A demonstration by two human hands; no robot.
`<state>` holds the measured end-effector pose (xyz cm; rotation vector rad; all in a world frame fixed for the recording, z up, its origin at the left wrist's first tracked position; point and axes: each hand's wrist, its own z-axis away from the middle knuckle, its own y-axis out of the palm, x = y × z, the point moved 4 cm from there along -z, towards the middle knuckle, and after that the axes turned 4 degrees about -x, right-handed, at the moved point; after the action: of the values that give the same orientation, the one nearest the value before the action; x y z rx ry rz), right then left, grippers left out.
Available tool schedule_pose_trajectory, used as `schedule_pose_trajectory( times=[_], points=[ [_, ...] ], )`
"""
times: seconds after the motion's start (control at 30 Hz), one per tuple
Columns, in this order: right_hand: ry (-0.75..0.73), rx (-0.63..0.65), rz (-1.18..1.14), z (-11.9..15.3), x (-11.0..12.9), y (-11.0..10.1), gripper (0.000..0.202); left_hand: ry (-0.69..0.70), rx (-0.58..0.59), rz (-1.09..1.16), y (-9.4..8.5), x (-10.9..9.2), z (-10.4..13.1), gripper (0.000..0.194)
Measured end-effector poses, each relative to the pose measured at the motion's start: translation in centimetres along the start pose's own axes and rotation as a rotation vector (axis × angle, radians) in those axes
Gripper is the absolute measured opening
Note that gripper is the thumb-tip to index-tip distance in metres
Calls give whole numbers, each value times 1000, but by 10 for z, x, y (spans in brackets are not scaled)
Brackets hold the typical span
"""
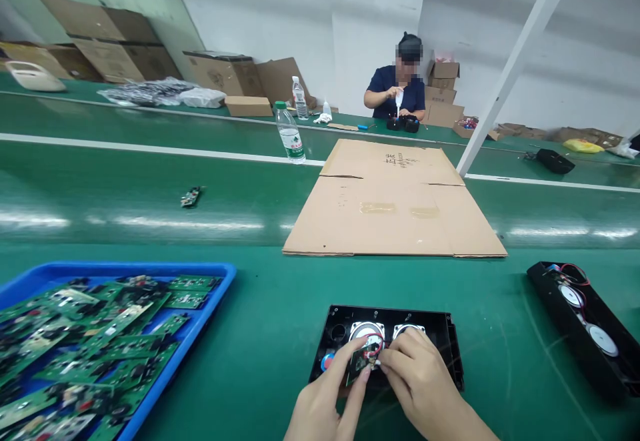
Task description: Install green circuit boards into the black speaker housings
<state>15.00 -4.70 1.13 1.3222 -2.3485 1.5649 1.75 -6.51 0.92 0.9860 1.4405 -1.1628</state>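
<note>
Both hands pinch a small board (361, 355) over the black case (447, 341); left hand (325, 404) grips its edge, right hand (417, 377) its wires. Blue tray (220, 277) lies left; a flat carton (395, 207) beyond.

Bright overhead light, glare streaks on belt (150, 221), wide-angle edge distortion.

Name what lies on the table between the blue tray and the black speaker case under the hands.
Nothing: the head view shows only bare green table between the blue tray and the speaker case.
</note>
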Motion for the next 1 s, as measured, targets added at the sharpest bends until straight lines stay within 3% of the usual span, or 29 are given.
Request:
schedule_pose_trajectory(
  times=[0.27,0.5,0.77,1.0],
  points=[
    [-85,24,181,4,0,7,25,-15,183,-119,-3,-3,-8,29],
    [-178,23,238,4,5,11,32,116,167,-200,1,-7,-9,30],
    [32,-9,13,7,-5,7,26,324,334,-243,1,-17,-16,32],
    [122,52,-76,8,-8,8,13,421,341,-313,1,-22,-13,32]
  ],
)
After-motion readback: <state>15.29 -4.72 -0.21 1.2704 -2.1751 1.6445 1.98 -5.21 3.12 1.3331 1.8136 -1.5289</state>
